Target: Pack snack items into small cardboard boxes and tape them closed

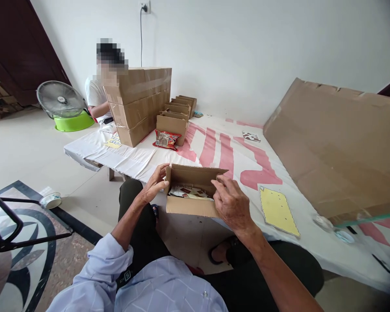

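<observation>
A small open cardboard box point(192, 206) sits at the near edge of the table, tilted toward me. Patterned packets point(189, 191) lie inside it; their exact kind is hard to make out. My left hand point(156, 184) grips the box's left end, thumb on the near side and fingers at the back corner. At the right end, my right hand point(230, 199) is curled over the box's side, its fingers bent around the edge. Part of that end is hidden behind the hand. Beside it on the right lies a yellow card with wavy edges point(279, 211).
A stack of taped cartons point(141, 104) stands at the table's left, with a person point(96, 97) behind it. Several open boxes point(173, 123) line up beside the stack, a red snack packet point(167, 140) in front. A large cardboard sheet point(341, 151) leans at right. A fan point(62, 100) stands on the floor.
</observation>
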`<act>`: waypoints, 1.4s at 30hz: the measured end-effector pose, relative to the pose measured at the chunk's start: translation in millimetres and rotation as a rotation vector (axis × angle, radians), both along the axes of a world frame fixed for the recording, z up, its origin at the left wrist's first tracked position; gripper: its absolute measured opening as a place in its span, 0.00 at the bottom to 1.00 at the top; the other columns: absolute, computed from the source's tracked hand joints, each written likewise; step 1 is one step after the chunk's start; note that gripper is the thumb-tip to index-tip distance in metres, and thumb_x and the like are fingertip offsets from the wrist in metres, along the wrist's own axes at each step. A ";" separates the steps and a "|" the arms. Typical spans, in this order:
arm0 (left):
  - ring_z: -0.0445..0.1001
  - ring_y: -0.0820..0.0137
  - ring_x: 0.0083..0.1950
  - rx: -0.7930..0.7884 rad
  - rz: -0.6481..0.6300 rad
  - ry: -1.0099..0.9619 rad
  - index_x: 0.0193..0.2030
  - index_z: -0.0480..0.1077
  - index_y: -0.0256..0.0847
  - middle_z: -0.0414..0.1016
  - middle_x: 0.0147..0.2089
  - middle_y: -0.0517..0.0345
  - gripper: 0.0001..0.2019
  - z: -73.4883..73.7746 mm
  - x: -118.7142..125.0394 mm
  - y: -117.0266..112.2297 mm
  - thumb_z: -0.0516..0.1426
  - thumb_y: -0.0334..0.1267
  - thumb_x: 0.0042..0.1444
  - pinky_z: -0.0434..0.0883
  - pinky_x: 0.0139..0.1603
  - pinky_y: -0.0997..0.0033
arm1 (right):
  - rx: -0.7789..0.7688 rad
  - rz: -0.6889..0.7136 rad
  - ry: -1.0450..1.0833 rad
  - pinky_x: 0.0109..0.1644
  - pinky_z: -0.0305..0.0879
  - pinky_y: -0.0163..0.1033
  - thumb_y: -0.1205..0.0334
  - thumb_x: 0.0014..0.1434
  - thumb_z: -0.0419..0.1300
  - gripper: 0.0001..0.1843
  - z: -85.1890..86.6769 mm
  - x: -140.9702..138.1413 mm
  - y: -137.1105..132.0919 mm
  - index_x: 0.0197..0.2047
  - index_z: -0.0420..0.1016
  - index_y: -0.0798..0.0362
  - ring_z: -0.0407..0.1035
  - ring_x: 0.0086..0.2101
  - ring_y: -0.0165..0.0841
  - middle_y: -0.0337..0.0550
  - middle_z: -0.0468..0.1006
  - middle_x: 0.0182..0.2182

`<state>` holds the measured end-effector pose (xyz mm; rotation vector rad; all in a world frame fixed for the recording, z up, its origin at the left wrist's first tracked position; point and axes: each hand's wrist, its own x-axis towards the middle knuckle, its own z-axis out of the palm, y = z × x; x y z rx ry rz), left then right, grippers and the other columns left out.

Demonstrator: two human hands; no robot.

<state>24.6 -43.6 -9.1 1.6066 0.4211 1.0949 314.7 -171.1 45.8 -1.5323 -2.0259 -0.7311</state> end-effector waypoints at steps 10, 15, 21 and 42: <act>0.69 0.45 0.74 0.014 0.026 -0.034 0.76 0.61 0.47 0.72 0.73 0.43 0.35 -5.2 2.2 -1.3 0.63 0.53 0.66 0.62 0.77 0.42 | 0.120 -0.165 -0.304 0.69 0.64 0.58 0.76 0.67 0.58 0.15 16.4 31.3 4.3 0.40 0.85 0.52 0.72 0.61 0.51 0.52 0.86 0.54; 0.66 0.45 0.77 -0.003 0.028 -0.030 0.76 0.60 0.48 0.69 0.76 0.43 0.36 -8.5 7.1 0.8 0.62 0.56 0.66 0.59 0.79 0.41 | -0.116 -0.005 -0.521 0.76 0.56 0.55 0.78 0.65 0.59 0.18 22.4 32.2 18.4 0.31 0.82 0.49 0.76 0.51 0.46 0.46 0.84 0.34; 0.63 0.43 0.79 -0.034 0.065 0.027 0.75 0.61 0.48 0.66 0.77 0.41 0.37 -4.6 10.7 -1.0 0.63 0.57 0.64 0.63 0.76 0.42 | -0.283 0.047 -0.352 0.54 0.71 0.49 0.70 0.66 0.64 0.09 29.6 26.5 30.7 0.34 0.80 0.51 0.76 0.40 0.43 0.48 0.83 0.35; 0.73 0.52 0.67 0.063 0.221 0.255 0.55 0.69 0.46 0.75 0.62 0.50 0.23 31.1 44.2 7.2 0.66 0.51 0.58 0.71 0.67 0.49 | -0.682 0.052 0.300 0.36 0.59 0.38 0.53 0.59 0.65 0.12 67.0 49.4 107.6 0.29 0.75 0.50 0.68 0.32 0.34 0.38 0.77 0.29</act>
